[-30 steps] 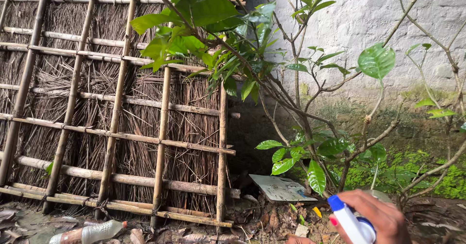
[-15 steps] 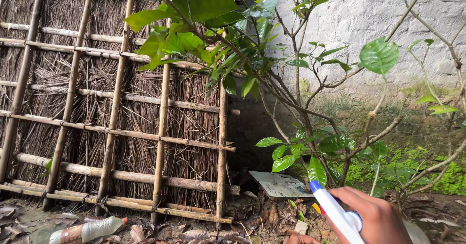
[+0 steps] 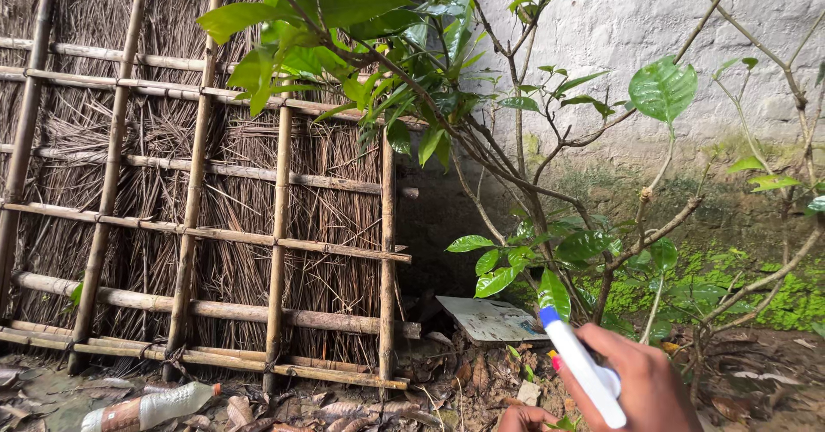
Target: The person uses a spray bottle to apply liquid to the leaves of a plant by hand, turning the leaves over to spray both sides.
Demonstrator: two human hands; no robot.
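Behind everything, a whitewashed wall (image 3: 653, 19) and a bamboo-and-thatch fence (image 3: 198, 191) are closing off the muddy ground. Low at the frame's bottom, the right hand (image 3: 640, 385) is wrapping its fingers (image 3: 614, 346) fully around a white spray bottle (image 3: 584, 367), whose blue tip is pointing up beyond the fingertips toward a leafy shrub (image 3: 550, 251). Only the left hand's (image 3: 524, 417) fingertips are showing, just below; their grip cannot be told.

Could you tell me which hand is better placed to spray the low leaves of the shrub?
The right hand, probably. It already grips the white spray bottle, whose blue nozzle sits just beneath the low leaves. The left hand only shows at the bottom edge, near the leaf litter, holding nothing visible.
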